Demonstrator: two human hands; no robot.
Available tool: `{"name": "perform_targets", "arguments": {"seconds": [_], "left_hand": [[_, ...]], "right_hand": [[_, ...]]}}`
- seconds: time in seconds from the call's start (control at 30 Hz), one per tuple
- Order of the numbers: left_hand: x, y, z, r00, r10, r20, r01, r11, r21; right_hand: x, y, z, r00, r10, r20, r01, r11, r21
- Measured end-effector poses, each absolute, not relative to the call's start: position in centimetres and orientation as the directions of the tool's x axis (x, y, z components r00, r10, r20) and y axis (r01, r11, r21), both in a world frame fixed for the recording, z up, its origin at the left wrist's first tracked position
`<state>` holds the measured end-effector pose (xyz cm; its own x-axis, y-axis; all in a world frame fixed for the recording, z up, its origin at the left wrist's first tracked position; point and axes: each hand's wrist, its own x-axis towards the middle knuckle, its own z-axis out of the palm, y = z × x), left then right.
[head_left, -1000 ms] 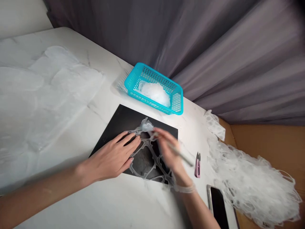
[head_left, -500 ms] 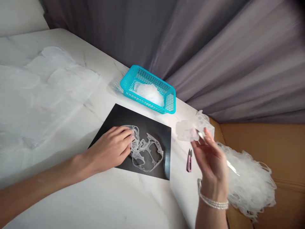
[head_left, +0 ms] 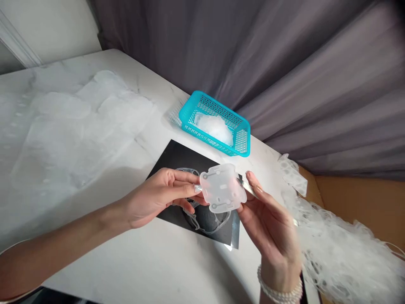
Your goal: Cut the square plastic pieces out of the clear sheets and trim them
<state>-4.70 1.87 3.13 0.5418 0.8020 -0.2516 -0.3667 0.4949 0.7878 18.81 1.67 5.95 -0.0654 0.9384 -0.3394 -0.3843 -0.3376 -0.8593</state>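
A thin translucent white pad (head_left: 223,190) with small holes and notched edges is held above the black mat (head_left: 167,158). My left hand (head_left: 164,196) pinches its left edge between thumb and fingers. At the pad's right edge, my right hand (head_left: 270,215) holds slim metal tweezers (head_left: 248,188), whose tip meets the pad. Fingers of that hand also touch the pad's lower right corner. On the mat below lies a clear webbed offcut (head_left: 210,230), partly hidden by my left hand and the pad.
A turquoise basket (head_left: 205,137) behind the mat holds a pile of white pieces (head_left: 215,128). Translucent sheets (head_left: 72,126) spread over the table's left side. To the right, a heap of clear offcuts (head_left: 348,249) lies by a cardboard surface (head_left: 360,194). A grey curtain (head_left: 177,50) hangs behind.
The right hand lifted the pad off the mat with the tweezers, swung right, then came back over the mat. My left hand let go of the offcut and took the pad's left edge.
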Motion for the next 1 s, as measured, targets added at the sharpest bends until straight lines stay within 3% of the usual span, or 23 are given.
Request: {"name": "perform_targets", "arguments": {"seconds": [0.17,0.37,0.43,0.5,0.57,0.67,0.73,0.87,1.0], "left_hand": [[-4.9,1.8,3.0,0.482,0.825,-0.294,-0.372,0.496,0.784],[-4.6,1.9,2.2,0.386,0.842,-0.376,-0.413,0.522,0.746],[-4.4,2.0,2.0,0.369,0.808,-0.459,-0.479,0.589,0.651],[-4.3,2.0,1.9,0.461,0.726,-0.511,-0.538,0.686,0.489],[-4.3,2.1,1.8,0.577,0.654,-0.490,-0.557,0.754,0.350],[-4.4,2.0,1.6,0.634,0.627,-0.453,-0.567,0.775,0.279],[-4.5,2.0,1.5,0.633,0.624,-0.458,-0.579,0.775,0.254],[-4.6,2.2,1.7,0.622,0.633,-0.461,-0.612,0.760,0.219],[-4.7,2.3,1.9,0.612,0.647,-0.455,-0.620,0.750,0.231]], "right_hand": [[18.5,1.8,6.1,-0.112,0.914,-0.389,-0.471,-0.394,-0.790],[18.6,1.8,5.9,-0.061,0.947,-0.315,-0.398,-0.312,-0.863],[18.2,1.4,5.6,-0.031,0.977,-0.209,-0.330,-0.208,-0.921],[17.5,0.7,5.2,-0.101,0.983,-0.152,-0.235,-0.172,-0.957],[16.8,0.0,5.1,-0.283,0.936,-0.210,-0.151,-0.259,-0.954],[16.4,-0.4,5.5,-0.458,0.849,-0.264,-0.101,-0.344,-0.933],[17.0,-0.1,6.0,-0.400,0.895,-0.197,-0.149,-0.275,-0.950],[20.1,1.4,6.8,-0.084,0.994,-0.073,-0.275,-0.094,-0.957],[23.4,2.6,7.0,0.171,0.982,-0.083,-0.362,-0.015,-0.932]]}}
